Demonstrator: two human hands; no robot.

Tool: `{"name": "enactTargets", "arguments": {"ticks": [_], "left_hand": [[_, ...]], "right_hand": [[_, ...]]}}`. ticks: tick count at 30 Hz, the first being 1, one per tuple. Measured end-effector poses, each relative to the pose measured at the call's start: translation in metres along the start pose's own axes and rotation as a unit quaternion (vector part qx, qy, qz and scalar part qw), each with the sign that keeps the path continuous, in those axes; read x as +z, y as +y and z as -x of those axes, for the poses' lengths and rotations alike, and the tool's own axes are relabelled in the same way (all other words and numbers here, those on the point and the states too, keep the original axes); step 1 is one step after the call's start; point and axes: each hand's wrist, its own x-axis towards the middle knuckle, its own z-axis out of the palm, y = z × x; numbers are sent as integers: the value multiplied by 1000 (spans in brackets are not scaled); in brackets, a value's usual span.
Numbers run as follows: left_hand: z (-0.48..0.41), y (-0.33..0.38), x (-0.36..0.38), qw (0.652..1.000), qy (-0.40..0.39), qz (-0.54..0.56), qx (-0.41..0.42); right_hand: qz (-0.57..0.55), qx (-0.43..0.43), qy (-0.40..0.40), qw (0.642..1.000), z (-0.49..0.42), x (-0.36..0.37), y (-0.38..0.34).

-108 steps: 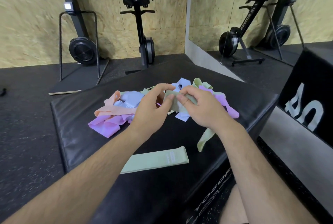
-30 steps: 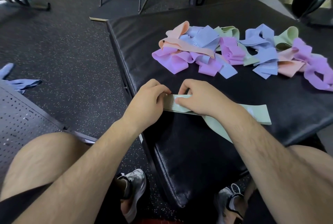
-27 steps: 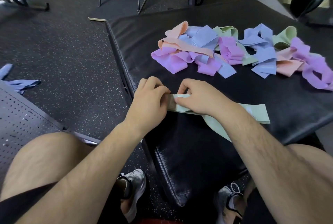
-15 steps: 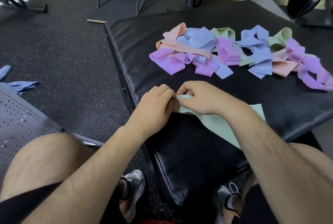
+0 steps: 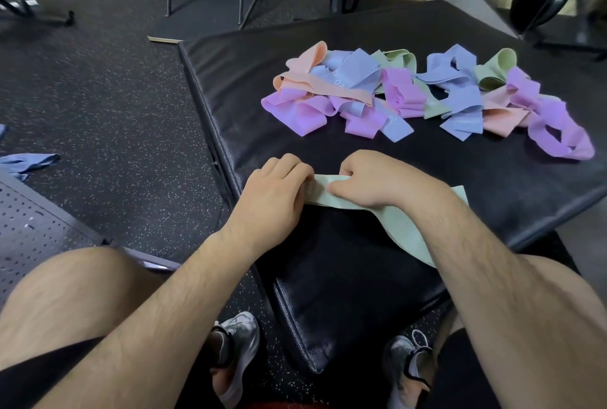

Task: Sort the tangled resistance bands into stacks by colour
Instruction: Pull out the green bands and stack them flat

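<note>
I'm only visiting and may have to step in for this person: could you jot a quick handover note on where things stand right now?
Left hand: pinches one end of the green band.
Right hand: grips the same band right beside it, at the near edge of the black pad.
Tangled pile: peach, blue, purple and green bands, knotted together on the pad's far side.
Done: only green is started.
Left: untangle the pile and stack each colour. A blue band lies on the floor.
</note>
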Motion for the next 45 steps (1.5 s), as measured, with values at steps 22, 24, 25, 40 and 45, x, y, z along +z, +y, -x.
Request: {"name": "enactTargets", "arguments": {"ticks": [22, 24, 25, 40, 45], "left_hand": [[-12, 45, 13, 999, 11, 1, 38], [-13, 45, 17, 999, -1, 37, 30], [-14, 44, 18, 999, -3, 37, 26], [-13, 47, 22, 1000, 3, -2, -13], [-13, 49, 22, 1000, 7, 1, -21]], "right_hand": [[5, -29, 47, 998, 9, 1, 21], [0, -39, 54, 998, 11, -1, 24], [-4, -44, 55, 997, 13, -2, 25], [23, -19, 52, 998, 24, -18, 40], [57, -2, 83, 995, 26, -27, 55]]}}
